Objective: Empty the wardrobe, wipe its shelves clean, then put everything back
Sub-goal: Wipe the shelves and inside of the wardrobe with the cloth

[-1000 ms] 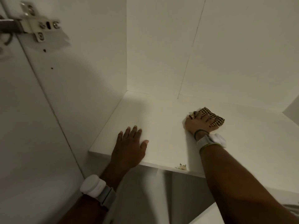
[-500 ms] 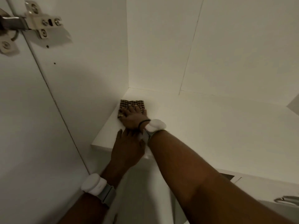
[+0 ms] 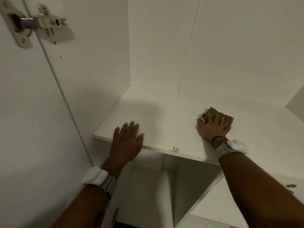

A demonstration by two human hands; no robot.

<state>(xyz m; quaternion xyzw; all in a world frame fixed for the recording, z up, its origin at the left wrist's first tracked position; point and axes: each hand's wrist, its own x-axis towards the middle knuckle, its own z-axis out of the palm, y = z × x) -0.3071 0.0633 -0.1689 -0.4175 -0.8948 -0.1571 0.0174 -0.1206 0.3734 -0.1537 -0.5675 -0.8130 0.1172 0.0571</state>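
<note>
Wiping step: the right hand [image 3: 212, 129], fingers spread, pressed a checked cloth [image 3: 219, 116] onto the wardrobe shelf [image 3: 164, 119]. The left hand [image 3: 126, 142] lay flat and empty at its front edge. The next move presumably called for a firm sideways sweep.

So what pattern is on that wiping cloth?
A dark-and-cream check; the head view shows the cloth under the right hand.
</note>
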